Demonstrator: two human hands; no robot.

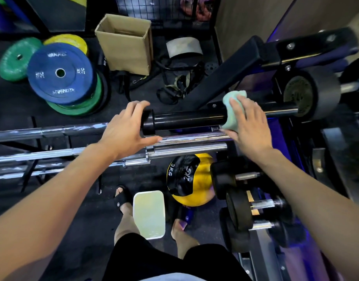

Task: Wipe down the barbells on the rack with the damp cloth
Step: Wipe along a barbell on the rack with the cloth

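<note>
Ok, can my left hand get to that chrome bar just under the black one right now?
Probably yes. The left hand holds the black bar's end collar, and its thumb already reaches the chrome bar just below, with nothing between them. The right hand and cloth sit farther along.

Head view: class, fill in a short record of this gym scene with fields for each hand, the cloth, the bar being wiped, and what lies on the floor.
left hand: left hand cups the collar end of the black bar, fingers curled over it
right hand: right hand presses the cloth onto the bar
cloth: green cloth, draped over the bar
other bars: chrome bars just below
floor: blue plate on a stack, cardboard box, yellow ball, white tray
</note>
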